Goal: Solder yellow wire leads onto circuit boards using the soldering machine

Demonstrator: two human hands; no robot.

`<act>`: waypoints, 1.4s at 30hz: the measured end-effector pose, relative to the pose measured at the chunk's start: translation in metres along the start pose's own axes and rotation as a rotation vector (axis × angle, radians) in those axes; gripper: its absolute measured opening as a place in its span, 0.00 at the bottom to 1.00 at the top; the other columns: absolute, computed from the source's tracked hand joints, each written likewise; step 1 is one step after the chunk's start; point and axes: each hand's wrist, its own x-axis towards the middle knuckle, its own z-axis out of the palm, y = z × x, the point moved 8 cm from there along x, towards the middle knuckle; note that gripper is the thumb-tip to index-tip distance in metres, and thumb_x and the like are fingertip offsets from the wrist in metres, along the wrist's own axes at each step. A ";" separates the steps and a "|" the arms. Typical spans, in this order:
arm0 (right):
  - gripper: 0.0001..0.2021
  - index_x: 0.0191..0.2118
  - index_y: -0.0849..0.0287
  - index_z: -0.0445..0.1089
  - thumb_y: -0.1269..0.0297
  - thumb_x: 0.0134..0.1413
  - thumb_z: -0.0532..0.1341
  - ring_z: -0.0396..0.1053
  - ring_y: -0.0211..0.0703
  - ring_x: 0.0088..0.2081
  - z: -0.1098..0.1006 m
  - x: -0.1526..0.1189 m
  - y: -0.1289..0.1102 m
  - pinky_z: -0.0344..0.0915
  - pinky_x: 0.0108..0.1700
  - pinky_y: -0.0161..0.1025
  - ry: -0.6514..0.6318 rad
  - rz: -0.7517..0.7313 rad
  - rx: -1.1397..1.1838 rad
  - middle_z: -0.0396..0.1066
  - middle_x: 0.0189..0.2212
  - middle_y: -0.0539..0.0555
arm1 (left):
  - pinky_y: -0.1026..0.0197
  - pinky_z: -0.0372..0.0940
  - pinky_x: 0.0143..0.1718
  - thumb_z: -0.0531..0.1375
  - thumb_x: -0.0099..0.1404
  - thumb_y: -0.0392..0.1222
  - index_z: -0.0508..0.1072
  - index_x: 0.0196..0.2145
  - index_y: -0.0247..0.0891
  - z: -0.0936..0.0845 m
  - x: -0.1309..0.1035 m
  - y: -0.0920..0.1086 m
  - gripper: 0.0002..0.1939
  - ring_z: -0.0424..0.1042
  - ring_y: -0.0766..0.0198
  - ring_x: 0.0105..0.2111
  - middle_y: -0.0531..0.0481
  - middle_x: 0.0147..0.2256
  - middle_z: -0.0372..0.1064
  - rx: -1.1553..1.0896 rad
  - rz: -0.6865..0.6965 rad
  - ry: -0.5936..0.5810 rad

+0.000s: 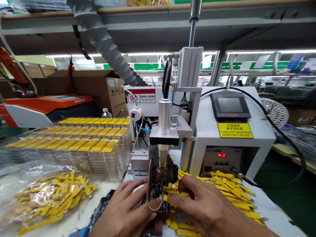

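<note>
Below the metal soldering head [164, 147] sits a small dark circuit board [156, 192], partly hidden by a curved tube and my fingers. My left hand [121, 212] reaches in from the left, its fingertips and thumb closed around the board's near edge. On the other side, my right hand [205, 206] pinches a yellow flat strip [166, 197] between thumb and forefinger against the board. Loose yellow strips [229, 189] lie beneath and beyond my right hand. A row of black parts [102, 207] lies left of my left hand.
A plastic bag of yellow strips [54, 196] lies at left, before stacked clear trays [104, 163] holding yellow strips. A white control box [234, 116] with a screen stands at right, its black cable [291, 148] looping outward. A grey hose [108, 42] hangs overhead.
</note>
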 end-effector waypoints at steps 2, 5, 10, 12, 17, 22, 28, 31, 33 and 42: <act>0.21 0.46 0.58 0.69 0.79 0.50 0.48 0.64 0.46 0.30 -0.001 0.000 -0.001 0.63 0.28 0.39 -0.001 0.005 -0.003 0.63 0.31 0.58 | 0.50 0.60 0.53 0.50 0.71 0.36 0.65 0.55 0.49 -0.002 0.001 0.000 0.18 0.59 0.56 0.55 0.54 0.56 0.61 -0.011 -0.016 -0.001; 0.21 0.46 0.58 0.69 0.78 0.49 0.49 0.65 0.45 0.31 -0.004 -0.001 -0.002 0.65 0.30 0.39 0.032 -0.005 -0.006 0.64 0.33 0.58 | 0.51 0.62 0.52 0.50 0.71 0.36 0.66 0.54 0.49 -0.003 0.004 -0.001 0.17 0.59 0.56 0.55 0.55 0.55 0.62 -0.034 -0.050 0.004; 0.21 0.47 0.56 0.69 0.78 0.49 0.50 0.64 0.44 0.32 0.001 0.000 0.000 0.64 0.31 0.38 -0.029 0.022 0.003 0.64 0.34 0.58 | 0.55 0.63 0.53 0.50 0.71 0.37 0.66 0.54 0.48 -0.007 0.007 0.001 0.16 0.59 0.58 0.55 0.53 0.54 0.62 -0.049 -0.052 0.037; 0.21 0.48 0.56 0.69 0.78 0.51 0.49 0.64 0.45 0.32 0.001 0.001 0.000 0.63 0.30 0.38 -0.038 0.021 0.001 0.63 0.33 0.57 | 0.58 0.63 0.53 0.51 0.71 0.38 0.66 0.54 0.48 -0.009 0.007 0.002 0.16 0.58 0.59 0.55 0.54 0.55 0.62 -0.048 -0.049 0.040; 0.21 0.47 0.57 0.69 0.78 0.51 0.49 0.64 0.46 0.32 0.002 0.002 0.001 0.62 0.30 0.39 -0.073 0.033 0.014 0.63 0.32 0.58 | 0.58 0.61 0.55 0.51 0.71 0.37 0.63 0.57 0.50 -0.007 0.008 0.000 0.19 0.57 0.60 0.56 0.55 0.57 0.58 -0.067 -0.065 -0.011; 0.20 0.45 0.58 0.70 0.78 0.51 0.49 0.63 0.45 0.31 -0.002 0.002 -0.001 0.62 0.29 0.38 -0.035 0.015 0.021 0.62 0.31 0.57 | 0.57 0.63 0.53 0.51 0.71 0.37 0.64 0.57 0.50 -0.007 0.012 0.001 0.19 0.59 0.59 0.54 0.52 0.55 0.59 -0.138 -0.092 -0.038; 0.21 0.45 0.58 0.70 0.78 0.48 0.49 0.64 0.45 0.31 -0.005 0.002 -0.002 0.64 0.29 0.39 0.019 -0.003 0.011 0.63 0.32 0.58 | 0.56 0.64 0.53 0.52 0.70 0.37 0.67 0.53 0.53 -0.005 0.010 -0.004 0.16 0.60 0.59 0.54 0.54 0.55 0.59 -0.213 -0.139 -0.048; 0.20 0.44 0.58 0.70 0.79 0.49 0.48 0.64 0.46 0.30 -0.003 0.002 -0.001 0.63 0.28 0.39 0.020 -0.003 0.015 0.63 0.31 0.58 | 0.56 0.64 0.52 0.53 0.70 0.38 0.67 0.54 0.53 -0.003 0.006 -0.006 0.17 0.62 0.58 0.53 0.53 0.55 0.60 -0.185 -0.138 -0.038; 0.20 0.45 0.58 0.70 0.79 0.50 0.48 0.65 0.46 0.30 -0.002 0.001 0.000 0.63 0.28 0.39 0.014 0.003 0.028 0.63 0.31 0.58 | 0.55 0.64 0.53 0.53 0.70 0.39 0.67 0.55 0.52 -0.003 0.004 -0.007 0.17 0.61 0.57 0.54 0.52 0.55 0.60 -0.144 -0.123 -0.006; 0.19 0.45 0.57 0.70 0.78 0.51 0.50 0.64 0.45 0.30 -0.002 0.000 0.000 0.64 0.28 0.39 0.027 0.013 0.055 0.64 0.32 0.58 | 0.52 0.63 0.52 0.51 0.72 0.37 0.68 0.53 0.46 0.000 0.005 -0.002 0.15 0.57 0.55 0.56 0.49 0.54 0.63 -0.074 -0.029 -0.030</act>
